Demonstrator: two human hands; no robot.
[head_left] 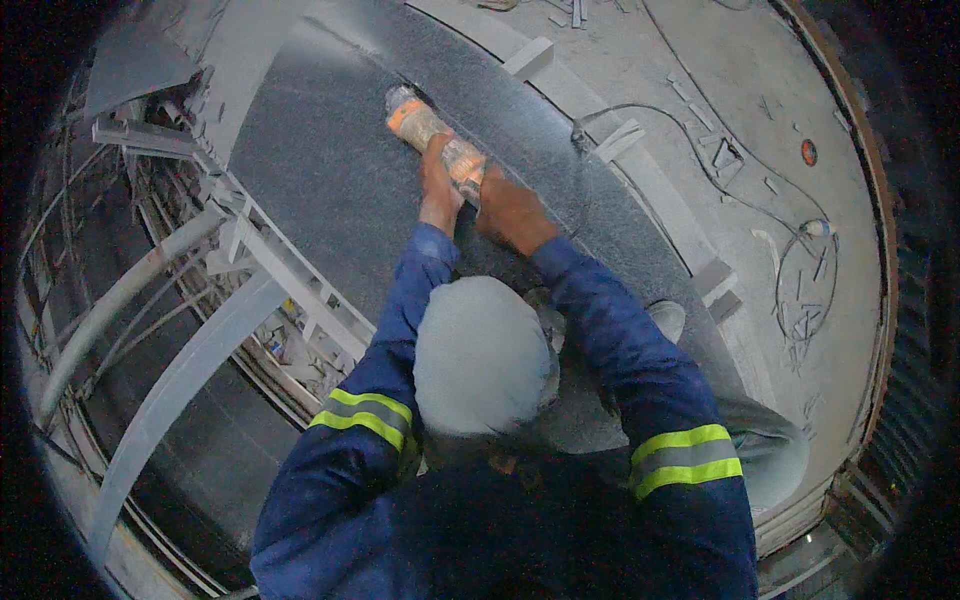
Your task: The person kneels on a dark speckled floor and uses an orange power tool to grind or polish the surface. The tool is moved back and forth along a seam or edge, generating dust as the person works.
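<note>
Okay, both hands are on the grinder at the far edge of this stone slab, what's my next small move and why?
Probably ease the orange grinder steadily along the slab's far edge: its head sits right at that edge, and the left hand and right hand both grip its body. Mind the cable trailing right.

Speckled matt grey stone slab [330, 170], dusty orange plastic grinder [432, 135], dust-coated concrete floor [740, 90]

Your power tool [432, 133] lies on the stone slab [330, 170]; metal frame [270, 260] to its left, dusty floor [700, 110] with a cable [720, 180] to its right.
</note>
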